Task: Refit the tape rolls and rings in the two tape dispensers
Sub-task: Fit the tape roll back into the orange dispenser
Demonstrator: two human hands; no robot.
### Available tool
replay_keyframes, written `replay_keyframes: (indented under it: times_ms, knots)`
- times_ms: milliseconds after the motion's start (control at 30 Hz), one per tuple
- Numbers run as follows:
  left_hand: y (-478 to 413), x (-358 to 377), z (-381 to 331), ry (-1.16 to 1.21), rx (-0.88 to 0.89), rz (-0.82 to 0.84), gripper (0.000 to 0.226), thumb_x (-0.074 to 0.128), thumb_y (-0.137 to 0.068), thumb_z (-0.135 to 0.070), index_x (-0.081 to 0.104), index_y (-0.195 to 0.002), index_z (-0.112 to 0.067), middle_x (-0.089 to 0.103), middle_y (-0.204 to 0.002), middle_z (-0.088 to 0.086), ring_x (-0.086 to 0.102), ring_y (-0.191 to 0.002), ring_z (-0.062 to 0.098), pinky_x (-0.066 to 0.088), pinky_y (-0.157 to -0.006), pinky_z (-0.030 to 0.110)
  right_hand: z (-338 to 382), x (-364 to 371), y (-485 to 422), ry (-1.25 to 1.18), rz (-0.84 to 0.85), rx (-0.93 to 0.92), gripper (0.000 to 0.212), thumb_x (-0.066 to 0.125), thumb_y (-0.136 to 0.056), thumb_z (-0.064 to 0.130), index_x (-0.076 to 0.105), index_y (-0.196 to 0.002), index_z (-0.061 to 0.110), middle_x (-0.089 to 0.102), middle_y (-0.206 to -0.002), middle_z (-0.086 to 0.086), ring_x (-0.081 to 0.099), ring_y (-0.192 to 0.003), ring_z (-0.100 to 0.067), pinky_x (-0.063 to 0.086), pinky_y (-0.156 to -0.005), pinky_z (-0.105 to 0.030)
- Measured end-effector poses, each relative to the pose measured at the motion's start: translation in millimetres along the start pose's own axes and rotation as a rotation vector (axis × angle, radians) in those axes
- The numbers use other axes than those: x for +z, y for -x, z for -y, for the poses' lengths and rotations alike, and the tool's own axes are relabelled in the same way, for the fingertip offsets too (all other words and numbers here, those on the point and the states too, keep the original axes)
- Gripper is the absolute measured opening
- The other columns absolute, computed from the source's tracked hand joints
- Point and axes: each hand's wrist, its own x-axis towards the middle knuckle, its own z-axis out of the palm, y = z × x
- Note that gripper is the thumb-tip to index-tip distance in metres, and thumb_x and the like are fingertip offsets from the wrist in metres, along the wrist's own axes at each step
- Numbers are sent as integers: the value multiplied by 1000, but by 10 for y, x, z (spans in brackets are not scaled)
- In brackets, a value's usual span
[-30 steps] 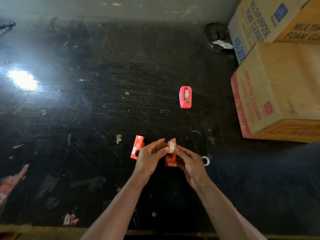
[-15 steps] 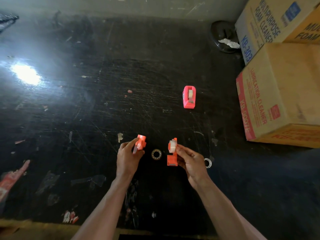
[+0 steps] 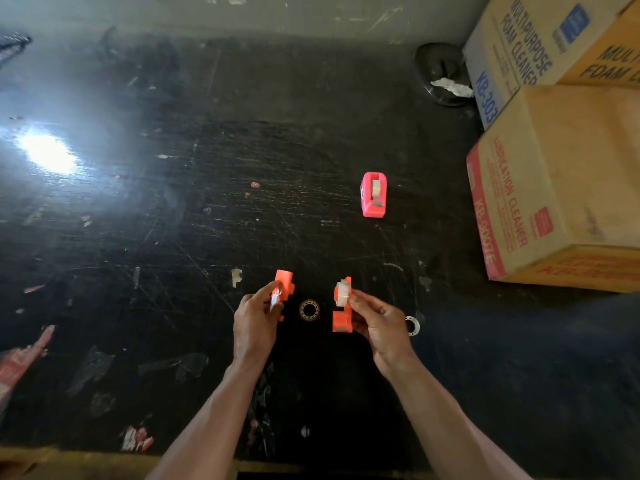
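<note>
Gripping orange cover (image 3: pixel 284 285) left, orange base (image 3: pixel 342 320) right.
Pinching each in left hand (image 3: pixel 254 323) and right hand (image 3: pixel 379 323) fingers, with tape roll (image 3: pixel 343 293) on base, brown ring (image 3: pixel 309 310) between.

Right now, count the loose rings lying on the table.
2. One brownish ring lies between the left hand and right hand; one white ring lies partly hidden beside the right hand.

A black, scratched table (image 3: pixel 173 237) filled the frame. A pink tape dispenser (image 3: pixel 373 195) stood right of centre. A brownish ring (image 3: pixel 309 310) lay flat at lower centre, with a white ring (image 3: pixel 412 326) to its right. Cardboard boxes (image 3: pixel 561 188) sat at the right edge, and a dark round object (image 3: pixel 440 74) lay at upper right.
</note>
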Motion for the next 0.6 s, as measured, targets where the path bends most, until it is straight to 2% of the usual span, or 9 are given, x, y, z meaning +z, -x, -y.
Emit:
replay_keyframes:
  times_ms: [67, 167, 267, 467, 533, 600]
  knots:
    - [37, 9, -149, 120, -43, 63, 48, 68, -99, -17, 59, -142, -36, 73, -120, -4, 73, -98, 9, 52, -80, 17, 4, -2, -8, 11, -12, -1, 16, 72, -95, 12, 82, -102, 23, 83, -105, -1, 79, -96, -15, 61, -81, -32]
    - [127, 52, -397, 377, -120, 185, 45, 69, -98, -19, 62, -134, -44, 81, -99, -8, 76, -92, 5, 54, -87, 23, 22, -11, -23, 31, -16, -11, 16, 72, -96, 15, 81, -107, 22, 83, -106, 0, 79, -99, -14, 61, -86, -35]
    - [211, 131, -575, 563, -123, 302, 45, 68, -98, -12, 64, -136, -35, 82, -99, -4, 78, -95, 9, 54, -88, 27, 61, -23, -29, 28, -14, -26, 18, 72, -96, 17, 80, -111, 21, 83, -108, 1, 78, -103, -15, 60, -88, -36]
    - [286, 241, -725, 671, -140, 367, 43, 66, -99, -8, 64, -136, -30, 83, -97, 0, 79, -92, 9, 57, -69, 13, 154, -83, -34, 9, -36, -32, 17, 70, -96, 15, 80, -110, 20, 82, -110, -3, 77, -105, -18, 59, -97, -44]
    - [298, 251, -745, 676, -152, 368, 43, 66, -99, -9, 64, -135, -32, 83, -97, 0, 79, -92, 9, 56, -68, 12, 167, -102, -33, 1, -43, -32, 19, 69, -97, 15, 79, -113, 17, 81, -113, -5, 76, -109, -21, 58, -100, -47]
    - [306, 256, -760, 685, -168, 384, 43, 66, -99, -10, 63, -136, -33, 83, -99, 1, 79, -96, 11, 57, -72, 16, 166, -116, -40, -7, -48, -21, 22, 70, -96, 16, 79, -116, 15, 80, -116, -7, 75, -112, -24, 57, -102, -50]
